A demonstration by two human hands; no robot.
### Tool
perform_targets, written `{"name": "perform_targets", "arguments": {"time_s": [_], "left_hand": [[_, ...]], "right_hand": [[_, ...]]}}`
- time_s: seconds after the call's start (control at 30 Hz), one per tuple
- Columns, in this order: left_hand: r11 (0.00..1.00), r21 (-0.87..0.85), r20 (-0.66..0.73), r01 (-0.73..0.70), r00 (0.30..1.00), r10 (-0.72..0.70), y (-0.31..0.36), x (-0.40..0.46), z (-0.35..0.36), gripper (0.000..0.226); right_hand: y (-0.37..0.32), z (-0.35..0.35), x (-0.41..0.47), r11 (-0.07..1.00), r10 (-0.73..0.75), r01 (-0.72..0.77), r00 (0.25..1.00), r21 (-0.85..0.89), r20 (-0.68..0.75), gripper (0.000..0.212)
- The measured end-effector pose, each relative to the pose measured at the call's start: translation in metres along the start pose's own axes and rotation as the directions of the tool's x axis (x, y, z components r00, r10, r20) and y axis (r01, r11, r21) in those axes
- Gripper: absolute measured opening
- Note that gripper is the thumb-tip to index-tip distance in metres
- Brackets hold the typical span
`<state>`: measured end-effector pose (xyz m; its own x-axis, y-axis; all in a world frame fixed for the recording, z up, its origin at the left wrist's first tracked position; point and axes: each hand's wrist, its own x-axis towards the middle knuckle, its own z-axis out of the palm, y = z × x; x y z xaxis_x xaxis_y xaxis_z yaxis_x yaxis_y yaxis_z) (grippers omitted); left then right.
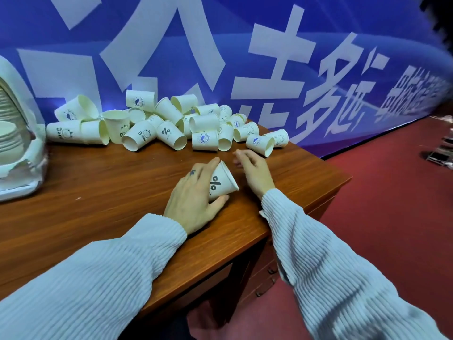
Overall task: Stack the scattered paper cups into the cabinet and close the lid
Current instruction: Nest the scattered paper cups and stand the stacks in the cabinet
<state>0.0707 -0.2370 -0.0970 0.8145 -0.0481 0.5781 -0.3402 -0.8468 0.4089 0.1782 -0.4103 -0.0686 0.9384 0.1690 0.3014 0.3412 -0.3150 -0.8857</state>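
Fingers [208, 168] of left hand [193, 200] curled round a paper cup [220, 184], thumb under its base, cup tipped on its side with the mouth facing right and a "%" mark showing between thumb and forefinger. Just right of those fingers, apart from the cup rim, right hand [255, 171] with fingers [241, 155] loosely bent, spread a little, holding nothing, tips hovering low over the wooden table [98, 192]. Behind both wrists, toward the camera, ribbed pale sleeves [122, 266] lying across the near table edge, right one hanging past the corner. Below the right forearm, desk drawers [267, 278] with dark handles. Beyond the fingertips, nearest first: a lone cup on its side [260, 144] just past the right fingers, another [278, 137] touching it behind. Farther on, heap of scattered cups [171, 121] lying every way, some with open mouths toward the camera, some printed "Bear", some with a blue round badge, some stacked loosely on others, stretching left along the back edge of the table. Far left of the left fingers, well apart, white cabinet [24, 143] with a chipped, peeling front, nested cups [9, 133] visible inside; lid position cannot tell. Behind everything, blue banner [269, 57] with large white characters. Right of the right fingers, past the table, red carpet [392, 204].
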Motion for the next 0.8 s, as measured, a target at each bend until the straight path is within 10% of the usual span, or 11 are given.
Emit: {"name": "perform_targets", "arguments": {"time_s": [0.2,0.43,0.8], "left_hand": [[1.000,-0.029,0.011,0.001,1.000,-0.001,0.004,-0.001,-0.001,0.085],[0.997,-0.056,-0.006,0.047,0.999,-0.048,0.001,0.003,-0.002,0.084],[0.947,-0.227,-0.067,0.226,0.967,-0.247,0.006,0.001,-0.015,0.098]], "right_hand": [[0.041,-0.017,0.060,0.792,0.084,-0.283,0.928,-0.541,-0.362,0.040],[0.056,-0.012,0.085,0.705,0.144,-0.244,0.969,-0.666,-0.203,0.045],[0.013,0.009,0.010,0.794,-0.223,0.153,0.974,-0.589,-0.046,0.033]]}}
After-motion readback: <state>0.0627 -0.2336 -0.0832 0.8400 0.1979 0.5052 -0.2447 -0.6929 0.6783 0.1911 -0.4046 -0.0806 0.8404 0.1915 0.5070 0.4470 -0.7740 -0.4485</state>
